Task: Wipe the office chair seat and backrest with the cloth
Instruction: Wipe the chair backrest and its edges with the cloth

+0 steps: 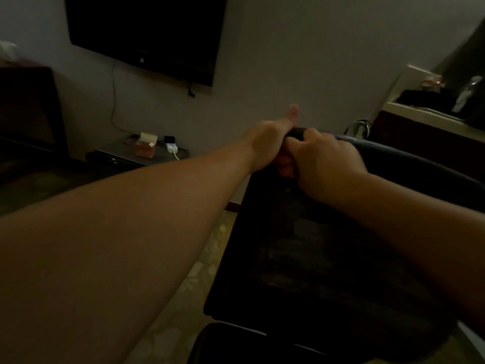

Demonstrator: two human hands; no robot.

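Both hands meet at the top left corner of the backrest, a dark mesh panel that fills the lower right of the view. The left hand wraps the corner from outside, fingers curled under it and thumb stuck straight out past the edge. The right hand sits just beside it — touching it — with its fingers curled down over the top rail. The room is dim, and I cannot tell whether the cloth is under the right hand; no cloth shows plainly. The seat is only a dark edge at the bottom of the view.

The main risk, as I judge it, is the chair itself: a push along the rail could roll or swivel it away, so the wipe skids off rather than cleaning. The left hand's hold looks meant to stop that; if it loosens, the chair may turn toward the tabletop at right, which carries clutter. Dim light could also leave patches of mesh missed — and a cloth bunched in curled fingers would cover little.
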